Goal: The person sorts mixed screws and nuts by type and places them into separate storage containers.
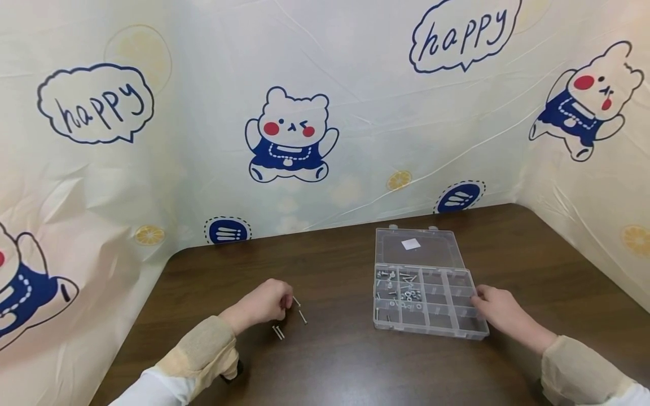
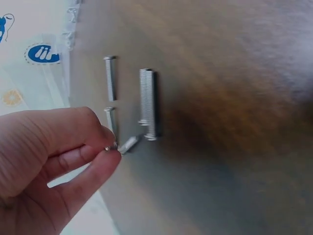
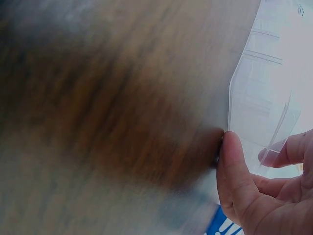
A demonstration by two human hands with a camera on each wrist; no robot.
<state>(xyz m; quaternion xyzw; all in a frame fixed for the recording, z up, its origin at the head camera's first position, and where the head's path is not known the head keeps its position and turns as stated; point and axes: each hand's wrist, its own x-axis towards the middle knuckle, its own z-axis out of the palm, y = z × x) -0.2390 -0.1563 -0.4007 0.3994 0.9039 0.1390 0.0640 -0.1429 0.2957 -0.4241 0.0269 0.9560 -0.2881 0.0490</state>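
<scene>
My left hand point(image 1: 268, 303) hovers low over the left part of the table. Between thumb and index finger it pinches a small silver screw point(image 2: 129, 145), its shaft poking out past the fingertips. Several long screws lie close by: two side by side point(image 2: 147, 103), another single screw point(image 2: 110, 78), and one partly behind the index finger. On the right stands a clear plastic compartment box point(image 1: 429, 331), its lid point(image 1: 439, 254) folded back. My right hand point(image 1: 500, 309) holds the box's right edge, thumb on the outer wall point(image 3: 234, 152) and a finger over the rim.
Screws, nuts and washers point(image 1: 410, 296) fill several left compartments of the box. A white paper square point(image 1: 411, 244) lies on the lid. The brown table point(image 1: 335, 366) is bounded at the back and sides by a printed cloth point(image 1: 355, 113).
</scene>
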